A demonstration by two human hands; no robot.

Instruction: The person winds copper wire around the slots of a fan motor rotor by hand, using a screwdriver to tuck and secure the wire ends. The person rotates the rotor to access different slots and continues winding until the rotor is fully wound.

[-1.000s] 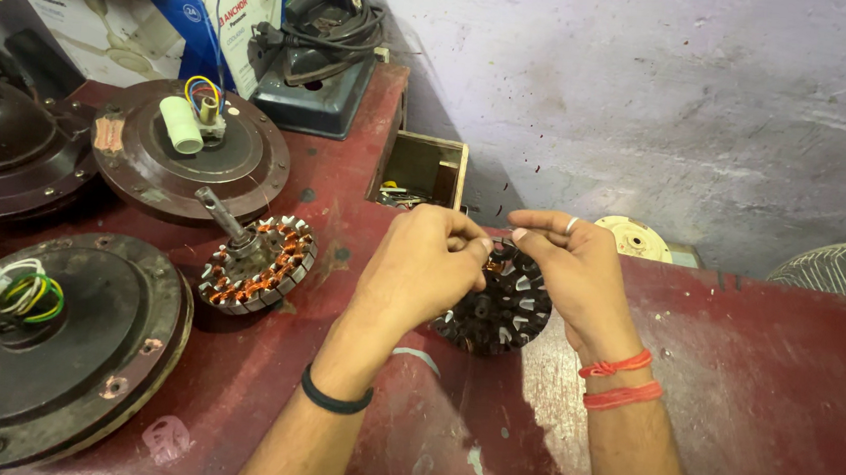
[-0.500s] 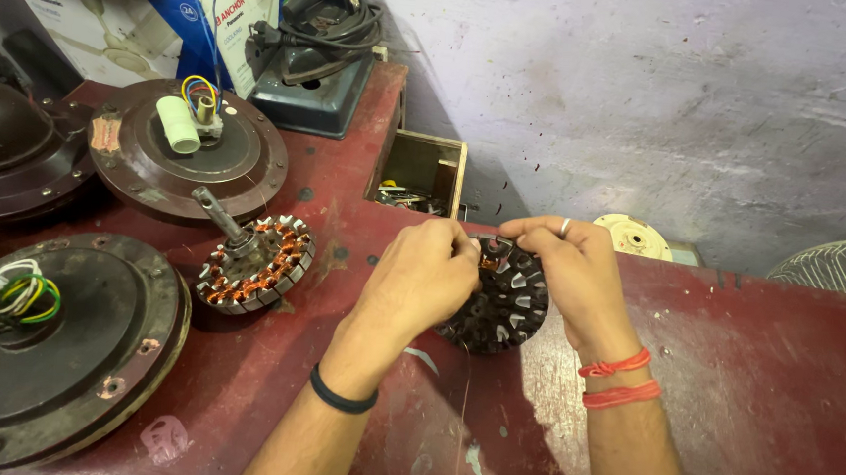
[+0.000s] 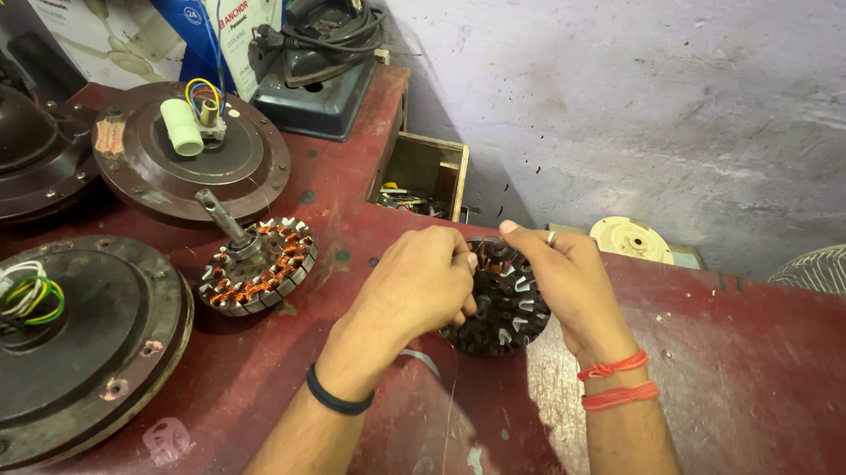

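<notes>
White carton [image 3: 90, 31] and blue-white box [image 3: 225, 10] stand at far left

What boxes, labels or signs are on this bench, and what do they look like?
White carton: back left corner, pale box with a faint fan picture.
Blue box: beside it, behind the round motor cover.
White card: tilted against the blue box, red print on top.

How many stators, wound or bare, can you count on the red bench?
2: a copper-wound stator with a shaft, left of the hands, and a dark stator held between the left hand and right hand.
</notes>
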